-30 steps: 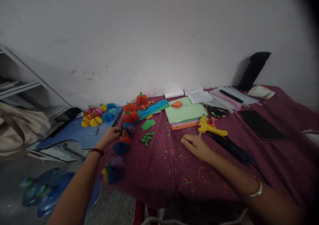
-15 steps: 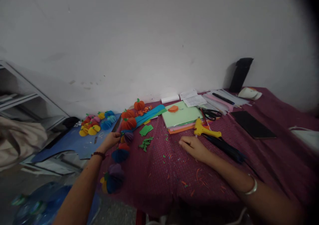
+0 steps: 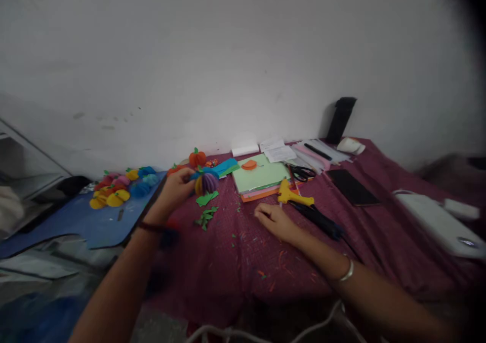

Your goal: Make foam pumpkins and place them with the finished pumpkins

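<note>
My left hand (image 3: 179, 186) is closed on a paper pumpkin (image 3: 208, 182) with purple, blue and yellow folds, raised over the left side of the table. Past it are orange paper pumpkins (image 3: 197, 157) and blue paper strips (image 3: 227, 165). Beneath and beside it lie green paper pieces (image 3: 207, 199) and small green cut leaves (image 3: 207, 217). My right hand (image 3: 274, 220) rests on the tablecloth with its fingers curled; nothing shows in it. Just beyond that hand is a yellow glue gun (image 3: 294, 195).
A stack of coloured paper (image 3: 261, 176) with scissors (image 3: 301, 172) sits mid-table. Farther right are a dark tablet (image 3: 353, 187), a white device (image 3: 440, 221) and a black upright case (image 3: 340, 120). On the left, a blue surface (image 3: 129, 221) holds several small paper pumpkins (image 3: 117, 197).
My left hand has lifted the multicoloured paper pumpkin from the row and moved it right. The camera view has shifted to the right. My right hand stays by the glue gun.
</note>
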Demonstrator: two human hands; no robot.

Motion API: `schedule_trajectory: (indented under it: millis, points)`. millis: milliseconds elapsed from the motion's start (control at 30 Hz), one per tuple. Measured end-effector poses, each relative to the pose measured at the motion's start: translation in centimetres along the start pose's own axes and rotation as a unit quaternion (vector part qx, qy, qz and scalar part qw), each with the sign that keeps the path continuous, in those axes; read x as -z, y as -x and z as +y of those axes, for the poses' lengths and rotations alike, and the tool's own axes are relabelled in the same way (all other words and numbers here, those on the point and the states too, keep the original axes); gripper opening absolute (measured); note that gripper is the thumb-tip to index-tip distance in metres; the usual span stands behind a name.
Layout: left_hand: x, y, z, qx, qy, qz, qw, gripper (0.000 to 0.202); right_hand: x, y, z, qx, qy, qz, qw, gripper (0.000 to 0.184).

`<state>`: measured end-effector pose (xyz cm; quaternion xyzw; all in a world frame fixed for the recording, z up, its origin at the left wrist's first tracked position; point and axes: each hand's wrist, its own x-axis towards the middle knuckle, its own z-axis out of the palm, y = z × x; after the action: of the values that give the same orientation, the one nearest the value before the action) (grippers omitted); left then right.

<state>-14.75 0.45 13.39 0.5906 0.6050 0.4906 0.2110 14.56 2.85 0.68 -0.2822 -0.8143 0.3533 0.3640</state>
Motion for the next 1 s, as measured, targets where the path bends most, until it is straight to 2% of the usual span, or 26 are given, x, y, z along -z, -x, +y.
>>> schedule_trajectory:
  millis: [67,133,200,267,367,500,633,800,1000]
  points:
    - [-5.2,0.6,0.3,0.005,0.114,-0.035,0.993,0.018,0.3,-0.2,0.0,-0.008,-0.036,0.054,0.998,0.012]
    - [-9.7,1.7,-0.2,0.032,0.227,-0.035,0.973,0.022,0.9,-0.6,0.0,-0.026,-0.087,0.117,0.989,0.016]
    - [-13.0,3.0,-1.4,0.074,0.303,-0.038,0.949,0.025,1.8,-1.3,-0.2,-0.04,-0.125,0.173,0.976,0.019]
    - [-14.9,4.2,-2.8,0.105,0.37,-0.021,0.923,0.026,2.7,-2.2,-0.7,-0.051,-0.148,0.192,0.969,0.018]
    - [-15.4,5.3,-4.5,0.13,0.418,-0.011,0.899,0.028,3.2,-3.3,-1.3,-0.045,-0.155,0.173,0.972,0.012]
    - [-14.2,5.4,-5.2,0.119,0.395,0.024,0.91,0.027,2.3,-3.3,-1.0,-0.001,-0.116,0.196,0.974,0.008]
    - [-13.5,5.1,-4.8,0.073,0.359,0.061,0.929,0.023,1.1,-2.1,-0.8,0.035,-0.062,0.199,0.977,0.008]
    - [-13.7,5.2,-4.0,0.054,0.316,0.062,0.945,0.02,0.6,-1.4,-1.2,0.068,-0.001,0.181,0.981,0.009]
    - [-13.8,5.5,-3.5,0.054,0.316,0.051,0.946,0.02,0.6,-1.2,-1.3,0.037,0.069,0.147,0.986,0.01]
